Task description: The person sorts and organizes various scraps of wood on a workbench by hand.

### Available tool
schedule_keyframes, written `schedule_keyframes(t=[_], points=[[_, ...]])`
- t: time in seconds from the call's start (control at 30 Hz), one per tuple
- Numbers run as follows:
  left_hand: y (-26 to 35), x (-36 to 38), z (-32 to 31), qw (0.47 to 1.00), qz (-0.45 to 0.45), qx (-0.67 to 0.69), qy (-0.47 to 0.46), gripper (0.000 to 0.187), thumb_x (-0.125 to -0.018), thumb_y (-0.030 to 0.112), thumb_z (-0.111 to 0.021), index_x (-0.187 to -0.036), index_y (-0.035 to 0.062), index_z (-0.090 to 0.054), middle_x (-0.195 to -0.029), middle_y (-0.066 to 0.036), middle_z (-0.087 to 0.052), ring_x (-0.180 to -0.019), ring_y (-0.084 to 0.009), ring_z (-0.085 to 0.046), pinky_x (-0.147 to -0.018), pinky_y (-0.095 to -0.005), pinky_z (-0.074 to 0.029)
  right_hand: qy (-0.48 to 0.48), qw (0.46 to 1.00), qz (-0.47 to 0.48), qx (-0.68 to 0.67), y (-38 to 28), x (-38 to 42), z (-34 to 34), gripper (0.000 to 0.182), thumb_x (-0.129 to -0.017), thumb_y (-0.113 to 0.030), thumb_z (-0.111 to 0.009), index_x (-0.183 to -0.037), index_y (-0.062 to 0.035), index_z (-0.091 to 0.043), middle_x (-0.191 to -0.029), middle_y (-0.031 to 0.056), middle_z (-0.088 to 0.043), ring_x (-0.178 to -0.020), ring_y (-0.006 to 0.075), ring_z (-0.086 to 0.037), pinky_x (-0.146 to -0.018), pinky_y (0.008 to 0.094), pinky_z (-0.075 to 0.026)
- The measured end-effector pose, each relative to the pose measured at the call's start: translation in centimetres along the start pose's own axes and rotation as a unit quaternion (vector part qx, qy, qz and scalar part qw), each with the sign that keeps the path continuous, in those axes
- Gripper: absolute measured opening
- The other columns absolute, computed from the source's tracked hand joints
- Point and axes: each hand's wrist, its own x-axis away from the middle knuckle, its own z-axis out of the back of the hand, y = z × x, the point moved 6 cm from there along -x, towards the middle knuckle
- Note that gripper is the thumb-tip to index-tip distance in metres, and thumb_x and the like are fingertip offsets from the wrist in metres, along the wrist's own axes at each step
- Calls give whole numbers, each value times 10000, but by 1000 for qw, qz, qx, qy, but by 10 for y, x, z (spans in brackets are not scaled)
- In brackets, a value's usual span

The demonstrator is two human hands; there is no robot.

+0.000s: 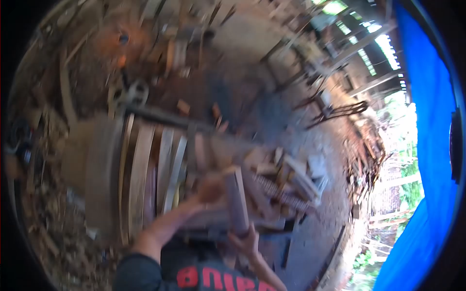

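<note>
While a blue tarp is hanging at the right, long boards are lying side by side at the left, near a pile of wood pieces. Between them, the right hand is holding a wood block in closed fingers by its near end; the left hand is blurring beside it, its grip unclear.

- Blue tarp, hangs along right edge.
- Green foliage, bright, just beside tarp.
- Wheel-like part, pale, upper left; blurred.
- Dark looped rods, upper right.
- Orange-brown patch, upper left, too blurred to identify.
</note>
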Motion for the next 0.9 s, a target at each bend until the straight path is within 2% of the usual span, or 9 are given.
schedule_keyframes(t=[0.03,0.1,0.2,0.3,0.43,0.6,0.7,0.83,0.9], points=[[-14,13,-6,995,-33,65,-64,100,-864,131,-632,-803,83,-570,-788,-125,-645,-649,-285,-636,-584,-411,-499,0,1000,-14,0,-24,0,7,578,-684,-285,-862,-1075,10,-555,-843,122,-700,-802,120,-648,-718,315,-533],[-13,9,-4,992,78,75,-65,172,-826,131,-692,-734,86,-554,-690,-120,-607,-609,-316,-612,-550,-406,-474,38,997,-38,-63,-47,-2,13,573,-700,-277,-851,-1081,23,-546,-851,118,-689,-800,125,-634,-715,312,-527],[-19,10,-10,990,88,58,-88,234,-736,115,-734,-720,71,-505,-711,-116,-594,-653,-324,-627,-579,-395,-479,37,995,-67,-65,-41,-4,3,530,-700,-245,-846,-1047,14,-539,-835,83,-633,-758,132,-579,-679,322,-508],[-9,8,-13,994,57,47,-85,235,-793,172,-740,-704,77,-544,-666,-135,-591,-616,-355,-600,-540,-408,-462,23,997,-72,14,-21,-8,5,497,-723,-242,-834,-1012,-6,-506,-753,104,-652,-666,121,-608,-587,312,-516],[-7,5,-19,992,74,29,-101,220,-777,164,-738,-709,73,-549,-678,-142,-598,-639,-363,-608,-558,-424,-470,62,987,-3,-145,-31,1,6,541,-701,-291,-839,-1017,0,-512,-780,109,-657,-677,146,-621,-612,341,-523],[-7,15,-35,992,19,-31,-117,203,-735,151,-745,-706,79,-557,-675,-137,-591,-649,-366,-611,-577,-438,-481,-24,996,-84,-16,18,-9,2,573,-703,-314,-834,-1053,17,-522,-805,135,-658,-763,151,-634,-682,329,-524],[-5,20,-45,995,46,5,-94,229,-701,160,-773,-710,82,-558,-674,-137,-587,-656,-376,-607,-583,-426,-486,41,989,-41,-138,-3,-4,16,582,-702,-333,-832,-1053,14,-522,-825,166,-669,-769,154,-645,-695,331,-525],[-16,25,-30,991,111,48,-56,193,-696,66,-738,-796,59,-573,-688,-133,-579,-681,-362,-623,-602,-387,-479,-4,999,-41,13,-3,-5,17,547,-722,-285,-841,-1066,-11,-516,-775,152,-666,-706,149,-653,-631,318,-526],[-16,15,-13,991,99,90,-27,206,-703,46,-721,-753,41,-522,-676,-124,-570,-642,-277,-633,-589,-373,-462,-18,999,-38,23,-9,-8,18,542,-721,-284,-841,-1055,-11,-512,-746,141,-661,-675,164,-656,-612,323,-527]])
